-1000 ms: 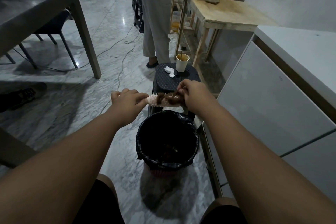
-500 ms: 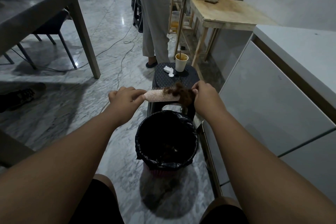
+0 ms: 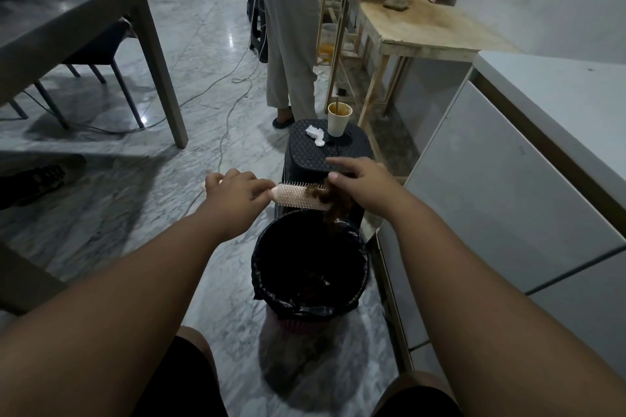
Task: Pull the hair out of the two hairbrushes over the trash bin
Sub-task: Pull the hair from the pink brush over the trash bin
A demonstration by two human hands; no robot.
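No readable writing or brand marks anywhere. Hairbrush: pale pink, flat oblong head, rows of light bristles facing up, held level over far rim of trash bin. Left hand closed around handle end. Right hand fingers pinched on brown hair clump, tangled, hanging off brush tip toward bin. Bin black-lined, dark debris inside, on marble floor. Paper cup on black stool beyond.

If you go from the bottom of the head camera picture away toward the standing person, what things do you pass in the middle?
Trash bin → hairbrush with a clump of hair → black stool → crumpled tissue → paper cup → the standing person's legs.
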